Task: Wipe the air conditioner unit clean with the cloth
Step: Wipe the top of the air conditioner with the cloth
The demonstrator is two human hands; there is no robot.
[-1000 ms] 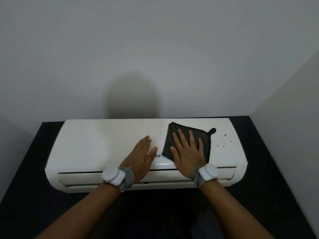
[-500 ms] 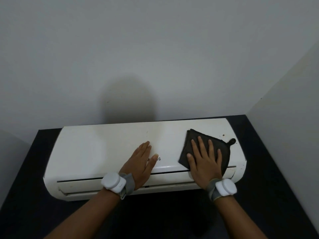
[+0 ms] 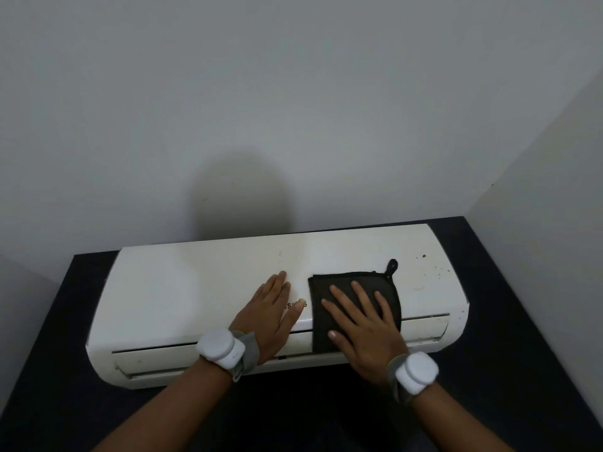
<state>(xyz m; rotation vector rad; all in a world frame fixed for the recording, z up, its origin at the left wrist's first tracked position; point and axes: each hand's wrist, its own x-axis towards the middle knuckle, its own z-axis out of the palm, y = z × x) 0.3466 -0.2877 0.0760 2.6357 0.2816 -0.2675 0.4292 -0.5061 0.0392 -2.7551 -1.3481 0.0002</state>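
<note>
Mid-wipe here. My right hand [image 3: 362, 327] lies flat on the cloth [image 3: 326, 282], fingers straight and spread. No grip, just palm weight pressing it down. The cloth sits on the front panel of the AC unit [image 3: 195, 288], right of centre. Its lower edge laps over the vent slot, and its hang loop [image 3: 391, 265] pokes up at the top right corner. My left hand [image 3: 267, 318] is flat too, fingers together, resting on the panel just left of the cloth. It holds nothing, prob bracing. The unit lies on a dark surface [image 3: 49, 321].

Step, as I read it: passes across the front, not done yet. Dark specks [image 3: 424, 256] show near the top right end, apart from the cloth. Next move, I reckon: slide the cloth up & right over them w/ firm pressure, palm flat so it doesn't bunch, left hand steadying the unit.
</note>
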